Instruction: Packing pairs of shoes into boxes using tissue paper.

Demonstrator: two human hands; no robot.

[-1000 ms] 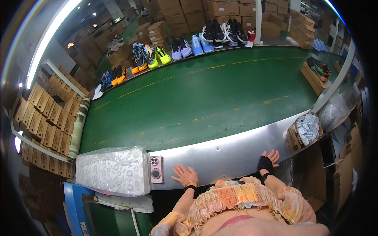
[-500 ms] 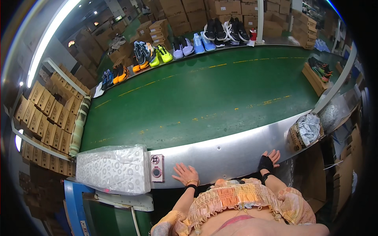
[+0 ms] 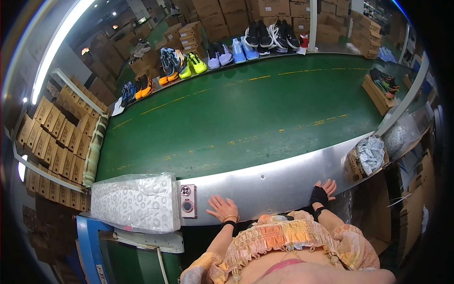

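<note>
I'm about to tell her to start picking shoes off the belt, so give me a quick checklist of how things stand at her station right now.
1. Left hand free: ok, flat on the metal edge, holding nothing.
2. Right hand free: ok, resting on the same edge, in a black fingerless glove.
3. Green belt in front of her bare: ok.
4. Shoes within reach: not ok, lined up along the far side.
5. Belt moving: cannot tell.
6. Control panel unobstructed: ok, beside her left hand.

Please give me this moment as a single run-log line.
left hand: flat on metal edge | right hand: flat on same edge, black wrist wrap | green belt: bare nearby | shoes: far side
</note>
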